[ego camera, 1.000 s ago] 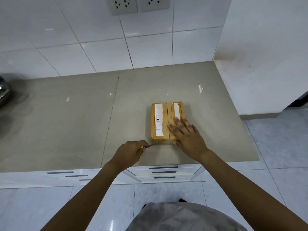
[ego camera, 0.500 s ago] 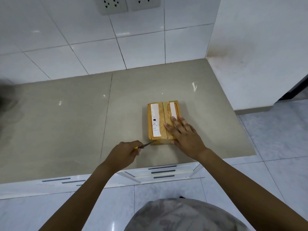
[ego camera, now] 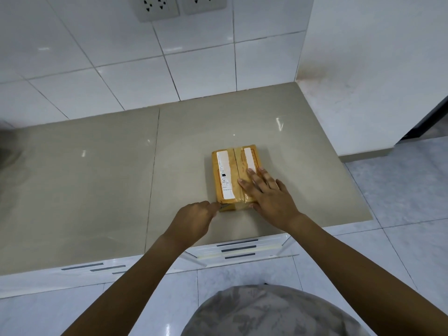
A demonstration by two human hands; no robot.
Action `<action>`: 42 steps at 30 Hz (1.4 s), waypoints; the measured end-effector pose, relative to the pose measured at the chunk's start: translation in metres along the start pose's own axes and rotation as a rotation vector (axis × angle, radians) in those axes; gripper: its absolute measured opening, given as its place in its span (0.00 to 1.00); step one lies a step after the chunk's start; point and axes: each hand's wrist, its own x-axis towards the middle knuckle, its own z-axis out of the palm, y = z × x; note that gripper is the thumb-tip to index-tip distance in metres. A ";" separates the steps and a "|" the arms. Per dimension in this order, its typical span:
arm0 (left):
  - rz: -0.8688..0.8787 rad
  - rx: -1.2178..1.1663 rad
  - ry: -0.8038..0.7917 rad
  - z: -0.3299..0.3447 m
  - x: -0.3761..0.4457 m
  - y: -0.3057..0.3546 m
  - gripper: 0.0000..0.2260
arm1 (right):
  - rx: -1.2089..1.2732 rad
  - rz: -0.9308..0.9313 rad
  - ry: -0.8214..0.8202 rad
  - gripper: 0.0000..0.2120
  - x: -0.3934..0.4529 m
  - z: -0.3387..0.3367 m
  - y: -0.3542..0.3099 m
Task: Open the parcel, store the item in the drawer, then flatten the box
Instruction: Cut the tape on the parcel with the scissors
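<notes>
Parcel [ego camera: 234,177] sits on desk [ego camera: 97,190] near front edge, taped, looks light, stiff, slick. Right hand [ego camera: 269,192] lies flat on top, fingers spread; left hand [ego camera: 194,219] has fingers closed around small blade [ego camera: 224,208] at near end. White labels [ego camera: 225,175], print too small to read.

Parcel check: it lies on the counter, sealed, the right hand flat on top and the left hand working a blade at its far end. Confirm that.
Wrong in one respect: the head view shows the left hand working the blade at the near end of the parcel, by the counter edge. The right hand does lie flat on top.
</notes>
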 end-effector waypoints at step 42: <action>-0.615 -0.402 0.028 0.026 0.081 0.044 0.53 | 0.992 0.346 0.106 0.17 0.011 -0.046 -0.029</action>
